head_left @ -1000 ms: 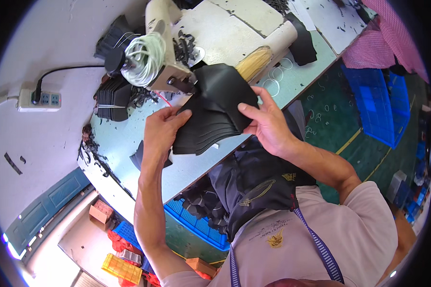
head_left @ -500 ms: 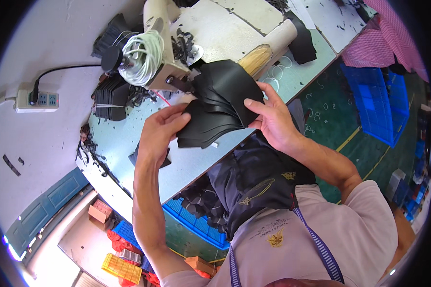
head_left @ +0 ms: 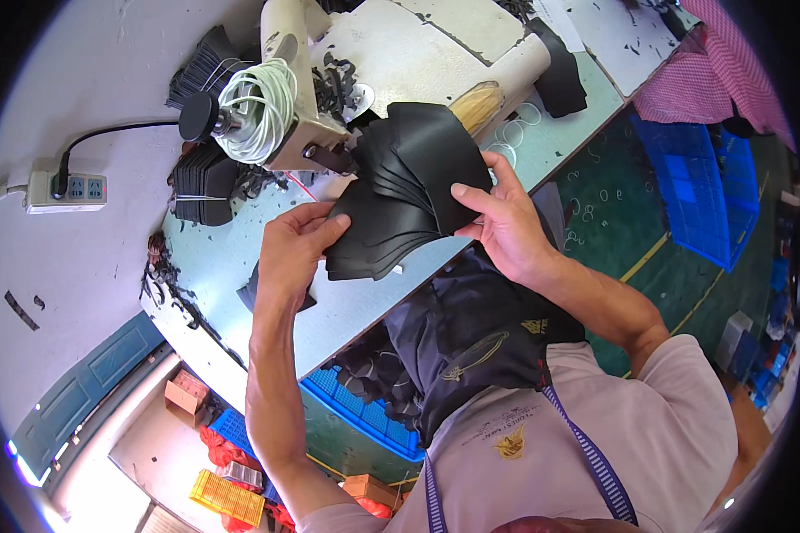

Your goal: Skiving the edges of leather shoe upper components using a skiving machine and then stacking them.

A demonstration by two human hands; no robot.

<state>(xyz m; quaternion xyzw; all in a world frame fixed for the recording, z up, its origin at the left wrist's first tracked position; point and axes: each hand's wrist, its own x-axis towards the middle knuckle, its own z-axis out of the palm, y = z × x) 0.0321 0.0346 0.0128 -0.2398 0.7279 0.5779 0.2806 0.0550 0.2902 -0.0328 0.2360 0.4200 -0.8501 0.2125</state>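
Note:
Between my hands is a fanned stack of black leather-like pieces (head_left: pixel 436 160), flat with curved edges. My left hand (head_left: pixel 298 244) pinches the stack's left end, thumb on top and fingers beneath. At the right edge my right hand (head_left: pixel 507 209) grips it the same way, thumb pressed on the top piece. The stack is held over the front of the pale table (head_left: pixel 329 324), just before the sewing-type machine (head_left: pixel 307 133). A coil of whitish cord (head_left: pixel 260 111) hangs on the machine's knob. Part of the machine's working end is hidden behind the pieces.
Tied bundles of black pieces (head_left: pixel 203 184) stand left of the machine. Black scraps (head_left: pixel 182 298) litter the table's left edge. A blue basket (head_left: pixel 364 417) with dark pieces sits below the table. To the right stands a blue crate (head_left: pixel 689 191); a power socket (head_left: pixel 67 189) is at left.
The black pieces have been spread a little wider and tilted, their upper edge shifting slightly up. Both hands keep hold and have barely moved.

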